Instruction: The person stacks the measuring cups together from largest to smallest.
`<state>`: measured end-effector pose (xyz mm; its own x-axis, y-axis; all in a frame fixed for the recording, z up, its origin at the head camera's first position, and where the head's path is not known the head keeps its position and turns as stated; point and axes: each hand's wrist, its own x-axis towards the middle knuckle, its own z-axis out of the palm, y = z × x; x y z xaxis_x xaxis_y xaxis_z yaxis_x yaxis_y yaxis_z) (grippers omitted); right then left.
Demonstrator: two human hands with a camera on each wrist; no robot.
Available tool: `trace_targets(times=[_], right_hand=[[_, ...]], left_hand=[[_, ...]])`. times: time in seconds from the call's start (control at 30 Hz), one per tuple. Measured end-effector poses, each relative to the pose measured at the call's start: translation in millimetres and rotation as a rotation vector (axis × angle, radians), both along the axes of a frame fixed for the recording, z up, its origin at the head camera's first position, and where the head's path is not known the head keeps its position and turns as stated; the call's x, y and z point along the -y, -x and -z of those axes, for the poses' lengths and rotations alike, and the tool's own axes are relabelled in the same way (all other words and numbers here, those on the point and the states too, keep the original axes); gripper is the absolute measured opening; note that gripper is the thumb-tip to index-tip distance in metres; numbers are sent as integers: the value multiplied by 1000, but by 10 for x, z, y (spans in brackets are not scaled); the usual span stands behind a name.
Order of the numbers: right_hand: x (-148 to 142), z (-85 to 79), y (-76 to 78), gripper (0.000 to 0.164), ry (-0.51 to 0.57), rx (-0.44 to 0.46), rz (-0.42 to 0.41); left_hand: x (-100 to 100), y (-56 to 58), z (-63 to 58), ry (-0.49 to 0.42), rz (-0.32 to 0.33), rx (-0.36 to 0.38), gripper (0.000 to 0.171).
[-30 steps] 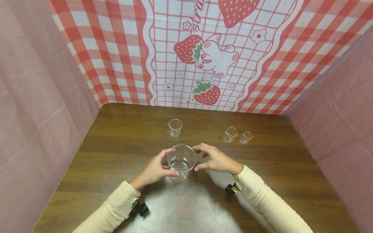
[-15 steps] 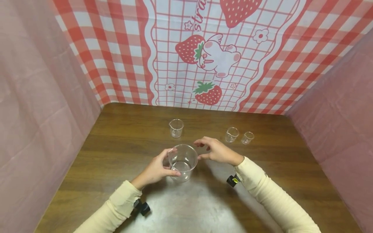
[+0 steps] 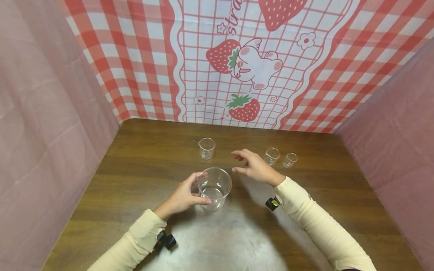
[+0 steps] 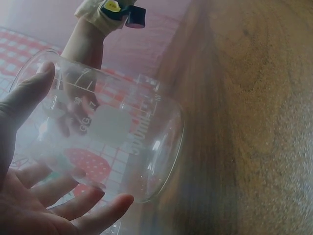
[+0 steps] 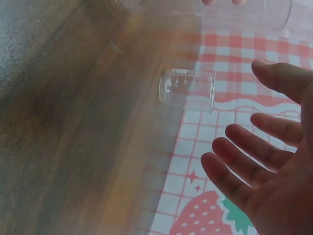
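Note:
In the head view my left hand [image 3: 179,195] grips a large glass beaker [image 3: 217,201] from its left side, thumb across the near wall. The left wrist view shows white printed markings on that beaker's wall [image 4: 112,125], with the thumb near the rim and the fingers spread along the side. My right hand [image 3: 254,166] hovers beyond and to the right of the large beaker, fingers loosely bent and holding nothing. A medium beaker [image 3: 207,149] stands farther back, left of the right fingertips; the right wrist view shows a beaker with a scale [image 5: 188,90] beyond the open palm.
Two smaller beakers, one [image 3: 272,155] larger than the other [image 3: 290,161], stand side by side behind and right of the right hand. The wooden table [image 3: 142,150] ends at a red checked strawberry cloth [image 3: 149,67]. Pink curtains [image 3: 400,131] flank both sides.
My right hand has moved away from the large beaker's right side, toward the back of the table. The left hand keeps its grip, and the beaker stays nearly where it was.

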<state>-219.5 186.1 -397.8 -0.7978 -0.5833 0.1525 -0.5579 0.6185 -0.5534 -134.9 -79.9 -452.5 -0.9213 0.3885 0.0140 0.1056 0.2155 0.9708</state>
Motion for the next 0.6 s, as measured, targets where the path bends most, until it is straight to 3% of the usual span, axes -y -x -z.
trace_targets(times=[0.6], right_hand=[[98, 27, 179, 56, 3, -36, 75]], left_hand=[[-3, 6, 10, 1, 4, -2, 85]])
